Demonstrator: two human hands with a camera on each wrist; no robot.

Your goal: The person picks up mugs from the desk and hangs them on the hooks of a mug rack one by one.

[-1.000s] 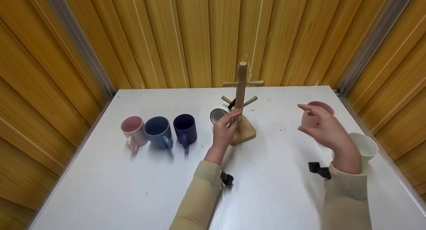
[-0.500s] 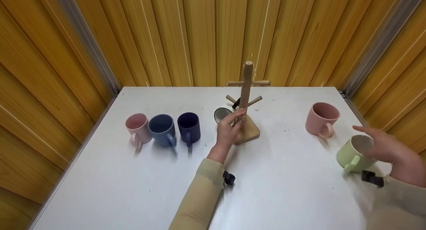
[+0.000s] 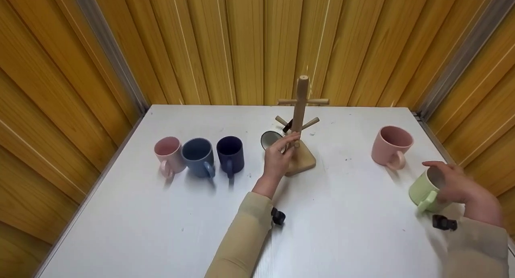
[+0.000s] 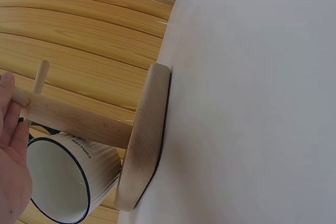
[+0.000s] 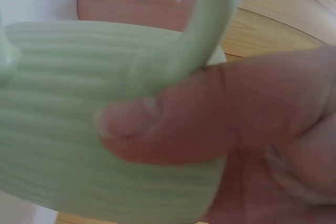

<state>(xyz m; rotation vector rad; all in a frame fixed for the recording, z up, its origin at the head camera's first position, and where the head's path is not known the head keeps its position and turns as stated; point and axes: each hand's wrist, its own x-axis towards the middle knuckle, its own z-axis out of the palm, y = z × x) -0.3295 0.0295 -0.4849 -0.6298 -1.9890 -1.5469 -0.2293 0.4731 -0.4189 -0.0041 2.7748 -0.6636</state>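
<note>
My left hand holds the wooden mug tree low on its post. In the left wrist view its fingers lie by a peg close to the post. A white mug with a black rim hangs sideways on the tree, just above the base. At the right, my right hand grips a light green mug over its rim. The thumb presses the ribbed wall beside the handle in the right wrist view, and most other fingers are hidden. The green mug leans slightly.
A pink mug stands behind the green one. On the left, a pale pink mug, a blue mug and a dark navy mug stand in a row on the white table. Wood-patterned walls enclose the table.
My right hand has moved from in front of the pink mug, right and toward me, onto the green mug, which has tipped slightly. The left hand stays on the mug tree.
</note>
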